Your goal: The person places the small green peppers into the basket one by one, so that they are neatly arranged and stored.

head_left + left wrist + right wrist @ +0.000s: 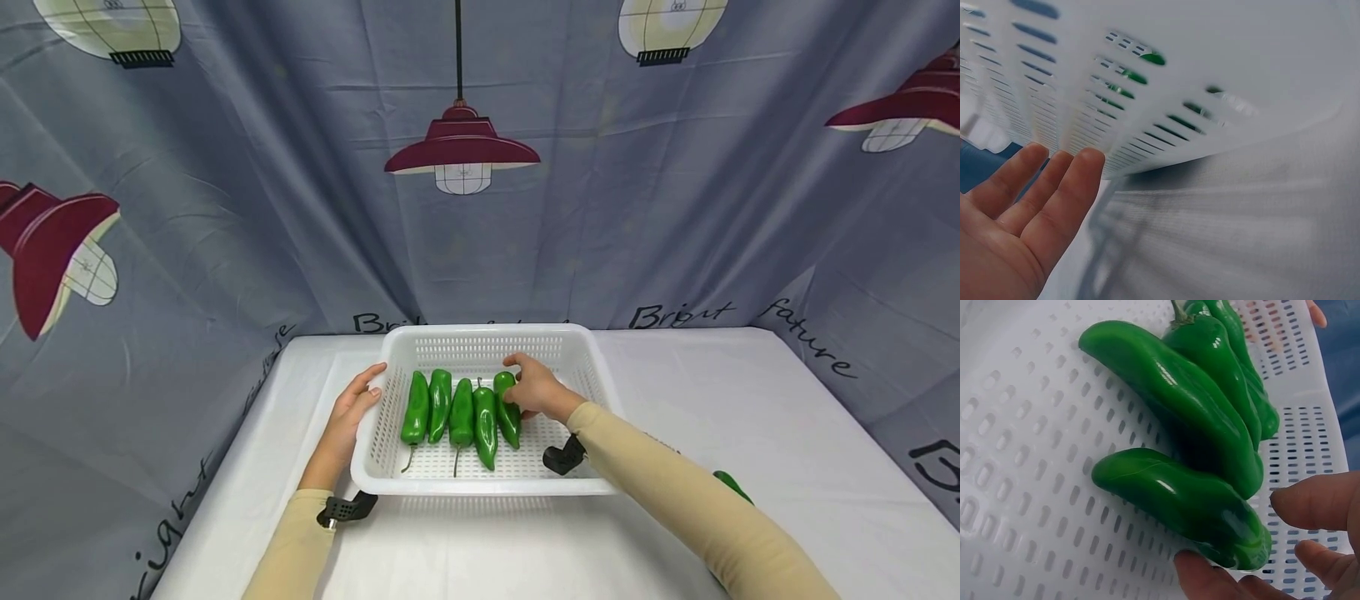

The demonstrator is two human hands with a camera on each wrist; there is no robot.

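Several green peppers (461, 412) lie side by side in a white perforated plastic basket (480, 486). My right hand (542, 390) reaches over the basket to the rightmost pepper (1179, 503). Its fingers (1319, 501) are spread around that pepper's thick end, with a gap on one side and a fingertip close to its lower edge. My left hand (348, 421) is at the basket's left side, fingertips at the rim. In the left wrist view, its extended fingers (1063, 215) are against the slotted outer wall, and the palm holds nothing.
Another green pepper (733, 485) lies on the white-covered table (690, 392) to the right, partly hidden by my right sleeve (690, 500). A grey-blue curtain (480, 250) with printed lamps hangs behind the basket and along both sides.
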